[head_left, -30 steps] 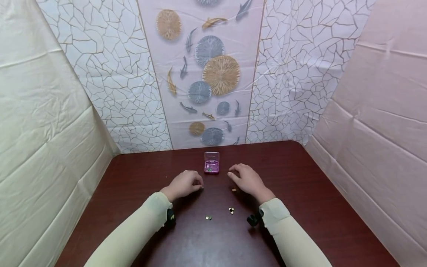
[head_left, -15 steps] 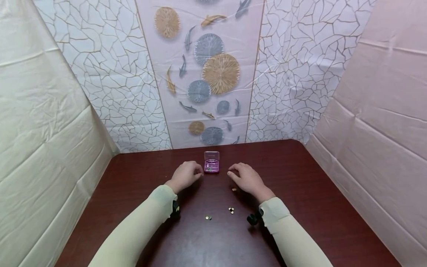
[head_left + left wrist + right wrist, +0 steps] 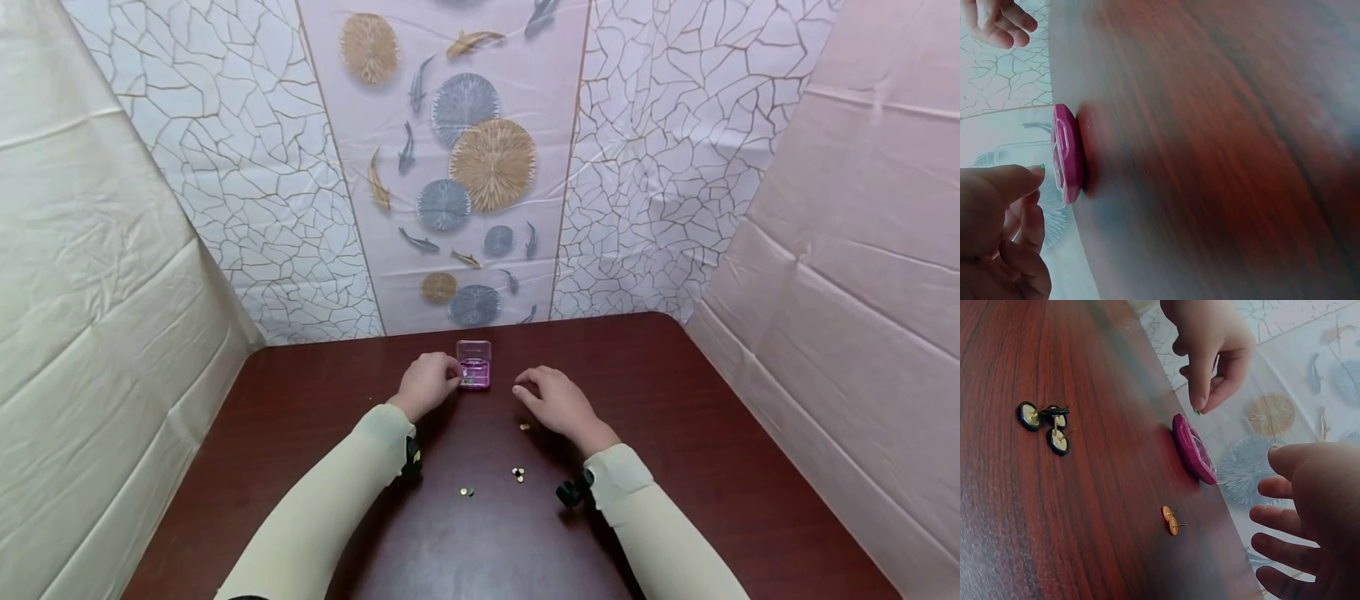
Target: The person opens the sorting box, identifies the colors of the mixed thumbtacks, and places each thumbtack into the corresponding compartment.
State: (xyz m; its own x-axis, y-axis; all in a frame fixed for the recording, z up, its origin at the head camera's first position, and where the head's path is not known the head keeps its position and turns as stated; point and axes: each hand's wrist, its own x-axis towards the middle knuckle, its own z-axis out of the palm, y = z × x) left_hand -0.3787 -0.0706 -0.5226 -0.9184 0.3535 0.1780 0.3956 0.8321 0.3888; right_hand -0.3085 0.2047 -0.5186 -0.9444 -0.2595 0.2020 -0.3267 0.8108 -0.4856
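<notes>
A small magenta box (image 3: 480,374) with its clear lid raised stands near the table's back edge; small green pieces show in its compartments. At its left side, my left hand (image 3: 429,382) pinches a tiny green thumbtack (image 3: 1197,413) between thumb and index finger, just above the box. Most of the tack is hidden by the fingertips. My right hand (image 3: 558,402) hovers right of the box with fingers loosely bent and holds nothing. Below it lie orange thumbtacks (image 3: 1174,525), points up. Black-rimmed thumbtacks (image 3: 1059,441) lie closer to the person.
Green-and-gold tacks (image 3: 466,492) lie at the front middle of the dark red-brown table (image 3: 645,367). Patterned cloth (image 3: 465,250) hangs behind the table's back edge, and plain cloth walls stand at both sides.
My left hand has moved forward and right, from in front of the box to its left edge, with the tack in its pinch. The right hand stays in place.
</notes>
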